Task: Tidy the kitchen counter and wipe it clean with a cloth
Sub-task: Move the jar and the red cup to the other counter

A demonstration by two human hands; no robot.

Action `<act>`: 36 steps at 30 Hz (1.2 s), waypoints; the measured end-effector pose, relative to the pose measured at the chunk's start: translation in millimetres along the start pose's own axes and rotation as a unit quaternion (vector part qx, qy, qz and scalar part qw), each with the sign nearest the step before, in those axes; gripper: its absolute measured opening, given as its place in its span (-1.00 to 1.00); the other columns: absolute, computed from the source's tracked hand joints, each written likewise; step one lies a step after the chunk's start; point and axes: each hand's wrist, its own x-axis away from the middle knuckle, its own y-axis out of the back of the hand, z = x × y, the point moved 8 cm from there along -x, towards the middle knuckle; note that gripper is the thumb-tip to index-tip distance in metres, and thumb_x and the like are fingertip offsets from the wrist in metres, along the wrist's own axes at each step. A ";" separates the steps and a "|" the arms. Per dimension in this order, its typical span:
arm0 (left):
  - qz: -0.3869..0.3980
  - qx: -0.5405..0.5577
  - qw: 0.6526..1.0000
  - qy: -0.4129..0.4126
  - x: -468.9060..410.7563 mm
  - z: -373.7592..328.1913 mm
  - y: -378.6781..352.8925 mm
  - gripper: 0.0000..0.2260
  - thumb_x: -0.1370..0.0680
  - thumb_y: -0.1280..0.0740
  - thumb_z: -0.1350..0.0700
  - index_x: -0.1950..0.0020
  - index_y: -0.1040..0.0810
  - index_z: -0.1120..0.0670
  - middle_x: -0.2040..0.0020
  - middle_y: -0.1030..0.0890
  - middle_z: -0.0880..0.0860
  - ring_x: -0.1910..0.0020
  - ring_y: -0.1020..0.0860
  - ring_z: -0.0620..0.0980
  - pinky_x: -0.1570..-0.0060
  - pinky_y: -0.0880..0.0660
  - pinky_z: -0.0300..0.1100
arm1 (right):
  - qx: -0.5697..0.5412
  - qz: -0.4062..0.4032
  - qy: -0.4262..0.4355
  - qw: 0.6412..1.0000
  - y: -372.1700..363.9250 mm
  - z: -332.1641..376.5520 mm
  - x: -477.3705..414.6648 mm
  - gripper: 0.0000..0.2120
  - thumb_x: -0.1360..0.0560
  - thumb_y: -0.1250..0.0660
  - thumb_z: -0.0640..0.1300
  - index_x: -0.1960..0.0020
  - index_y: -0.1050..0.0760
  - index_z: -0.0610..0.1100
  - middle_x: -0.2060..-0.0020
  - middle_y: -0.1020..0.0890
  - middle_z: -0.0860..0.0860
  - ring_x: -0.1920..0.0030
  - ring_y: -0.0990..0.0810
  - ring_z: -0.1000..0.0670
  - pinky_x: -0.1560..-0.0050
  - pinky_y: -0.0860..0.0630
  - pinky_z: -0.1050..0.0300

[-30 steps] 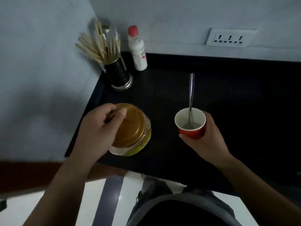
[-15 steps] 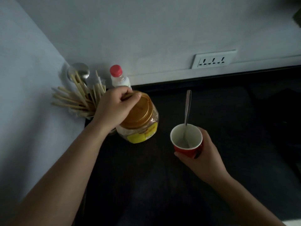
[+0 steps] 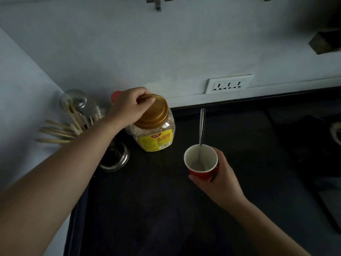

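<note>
Two hands are at work, one at each side of the dark counter (image 3: 147, 209). At the far left, pale wooden sticks (image 3: 59, 130) fan out of a steel holder (image 3: 114, 157), which my forearm crosses and half covers. Behind my knuckles only the red cap of a bottle (image 3: 115, 95) shows; the rest of it is hidden.

My left hand (image 3: 129, 106), upper left of centre, is curled over the gold lid (image 3: 155, 111) of a clear plastic jar (image 3: 155, 133), fingers hooked at the lid's far edge and gripping it. That jar stands upright just right of the holder, close to the back wall, its long axis vertical and its yellow label turned toward me. I cannot tell whether its base rests fully on the counter.

Right of centre, my right hand (image 3: 219, 180) wraps round a red cup (image 3: 201, 163), fingers closed about its side. Its mouth faces up, white inside. A steel spoon (image 3: 202, 126) stands in it, bowl down, its handle pointing toward the top of the frame. Whether the cup is lifted or set down is unclear.

A white socket (image 3: 228, 84) sits on the wall at upper right. Below it the right side of the counter is too dark to make out, and a pale object is cut off by the right edge.
</note>
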 end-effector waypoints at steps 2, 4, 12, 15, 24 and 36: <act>-0.021 -0.016 1.000 -0.014 4.9 -1.2 1.6 -0.85 -0.53 -0.32 0.05 -0.03 -0.57 0.07 0.13 -0.55 -0.06 0.18 -0.51 -0.16 0.17 -0.42 -0.36 | -0.005 0.007 0.006 1.000 -1.1 -1.9 -7.0 -0.27 -0.25 -0.56 -0.11 -0.24 -0.21 0.20 -0.03 -0.43 0.35 -0.06 -0.40 0.44 0.12 -0.40 0.45; -0.056 -0.039 0.998 -0.020 19.5 4.6 3.7 -0.72 -0.51 -0.34 0.07 -0.20 -0.51 0.13 -0.01 -0.54 0.08 0.02 -0.51 -0.02 -0.01 -0.44 -0.23 | -0.003 0.017 0.019 1.000 -4.0 -2.6 -15.7 -0.28 -0.26 -0.55 -0.12 -0.25 -0.22 0.18 -0.04 -0.43 0.33 -0.08 -0.41 0.43 0.13 -0.42 0.48; -0.121 -0.059 0.987 0.087 152.2 62.1 -46.2 -0.53 -0.49 -0.31 0.05 -0.36 -0.36 0.18 -0.26 -0.44 0.18 -0.27 -0.40 0.06 -0.28 -0.28 -0.24 | 0.018 0.073 0.077 0.994 -50.2 -1.1 -47.2 -0.30 -0.20 -0.59 -0.10 -0.17 -0.26 0.19 -0.07 -0.43 0.23 -0.06 -0.44 0.29 0.08 -0.40 0.46; -0.040 -0.105 0.982 0.154 194.4 92.5 -90.6 -0.52 -0.48 -0.25 -0.06 -0.35 -0.40 0.11 -0.27 -0.48 0.12 -0.27 -0.44 0.07 -0.26 -0.29 -0.21 | 0.015 0.112 0.071 0.991 -82.9 -9.0 -54.0 -0.31 -0.20 -0.59 -0.06 -0.17 -0.28 0.22 -0.04 -0.46 0.28 -0.10 -0.47 0.22 -0.04 -0.41 0.33; 0.002 -0.199 0.960 0.197 241.2 148.8 -134.1 -0.55 -0.54 -0.10 -0.10 -0.41 -0.34 0.00 -0.43 -0.35 0.09 -0.41 -0.31 0.10 -0.33 -0.25 0.16 | 0.001 0.151 0.092 0.984 -153.2 -25.3 -59.1 -0.31 -0.21 -0.58 -0.11 -0.25 -0.35 0.09 -0.11 -0.51 0.21 -0.13 -0.47 0.24 -0.07 -0.43 0.37; -0.022 -0.180 0.963 0.198 241.2 151.7 -131.3 -0.57 -0.53 -0.14 -0.07 -0.38 -0.38 -0.02 -0.42 -0.37 0.04 -0.41 -0.29 0.04 -0.37 -0.18 0.10 | 0.024 0.123 0.077 0.989 -138.8 -12.4 -59.9 -0.27 -0.21 -0.56 0.06 -0.27 -0.26 0.17 -0.13 -0.46 0.23 -0.12 -0.46 0.23 -0.04 -0.44 0.35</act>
